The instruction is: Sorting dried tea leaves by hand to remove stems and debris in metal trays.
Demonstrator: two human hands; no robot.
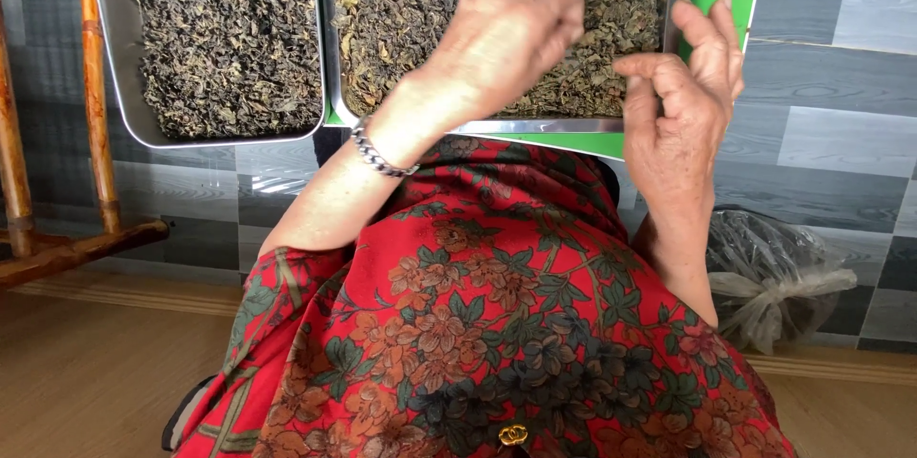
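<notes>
Red floral garment (478,324) nearest. Left hand (516,23) seen loosely curled over dried leaves (401,9) in metal tray (535,125); right hand (683,105) pinched, contents indiscernible.

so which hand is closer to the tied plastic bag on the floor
Right. The right hand is at the near right corner of the tea-leaf tray, directly above the tied plastic bag. The left hand is over the tray's middle, farther away.

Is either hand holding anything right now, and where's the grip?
Cannot be told: the left hand and the right hand pinch fingers over the dried leaves; any held leaf is hidden.
</notes>
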